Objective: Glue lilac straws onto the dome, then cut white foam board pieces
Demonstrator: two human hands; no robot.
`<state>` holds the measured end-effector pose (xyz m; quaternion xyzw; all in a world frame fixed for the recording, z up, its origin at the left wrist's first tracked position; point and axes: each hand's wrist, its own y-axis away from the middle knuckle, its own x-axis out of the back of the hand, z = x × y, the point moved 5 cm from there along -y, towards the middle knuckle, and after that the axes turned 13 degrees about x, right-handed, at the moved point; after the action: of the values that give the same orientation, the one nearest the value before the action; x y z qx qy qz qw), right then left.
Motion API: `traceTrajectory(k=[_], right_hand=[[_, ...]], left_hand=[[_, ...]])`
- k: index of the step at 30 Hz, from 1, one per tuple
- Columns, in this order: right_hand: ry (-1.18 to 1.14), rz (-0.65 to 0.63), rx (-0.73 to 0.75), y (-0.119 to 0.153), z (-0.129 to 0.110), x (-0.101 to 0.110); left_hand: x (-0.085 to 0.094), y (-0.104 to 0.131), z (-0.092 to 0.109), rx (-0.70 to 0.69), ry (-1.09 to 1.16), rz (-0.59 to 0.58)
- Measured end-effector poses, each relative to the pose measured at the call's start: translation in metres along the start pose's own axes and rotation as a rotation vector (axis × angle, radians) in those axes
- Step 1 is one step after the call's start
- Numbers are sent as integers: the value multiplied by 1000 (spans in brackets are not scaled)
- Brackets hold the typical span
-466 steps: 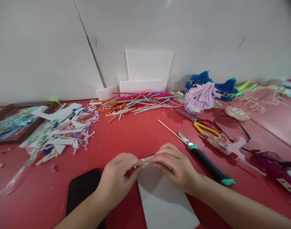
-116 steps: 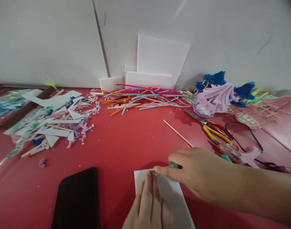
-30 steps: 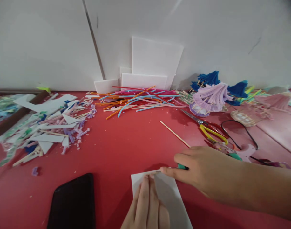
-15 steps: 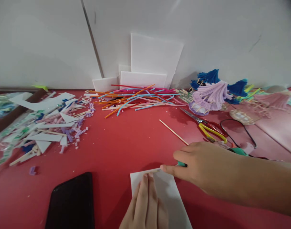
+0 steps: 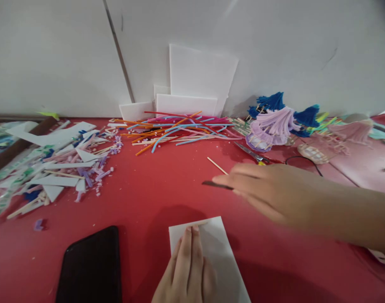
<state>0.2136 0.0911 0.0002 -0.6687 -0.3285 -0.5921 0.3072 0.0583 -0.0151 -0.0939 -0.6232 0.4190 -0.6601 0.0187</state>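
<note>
My left hand (image 5: 188, 269) rests on a white foam board (image 5: 222, 259) at the bottom centre. Its fingers are stretched out close together, and the fingertips press a short thin wooden stick (image 5: 202, 223) near the board's far edge. Above and to the right, apart from the board, my right hand (image 5: 258, 187) is closed round a craft knife (image 5: 217, 184). Only its dark, thin blade sticks out to the left; the fingers hide the handle. A longer wooden stick (image 5: 216, 165) lies on the red table just beyond, partly covered by my right hand.
A black phone (image 5: 90, 265) lies at left front, with a scrap pile (image 5: 69, 168) behind it. Coloured pipe cleaners (image 5: 180, 130) and white boards (image 5: 201, 75) are by the wall. Pliers (image 5: 247, 151) and small umbrella-shaped crafts (image 5: 274, 122) sit at right.
My right hand has lifted off the board's far edge and moved up and away, turning the knife's blade into view. My left hand stays on the board and stick.
</note>
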Motion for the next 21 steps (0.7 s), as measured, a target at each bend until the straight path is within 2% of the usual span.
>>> traceTrajectory(k=[9, 13, 17, 21], right_hand=[[-213, 147, -243, -7, 16, -62], [-242, 191, -266, -6, 20, -68], [-205, 217, -282, -6, 20, -70], [-103, 252, -215, -8, 18, -73]], left_hand=[[1, -1, -4, 57, 20, -50], [1, -2, -4, 149, 83, -104], [0, -1, -2, 165, 135, -99], [1, -1, -5, 153, 155, -114]])
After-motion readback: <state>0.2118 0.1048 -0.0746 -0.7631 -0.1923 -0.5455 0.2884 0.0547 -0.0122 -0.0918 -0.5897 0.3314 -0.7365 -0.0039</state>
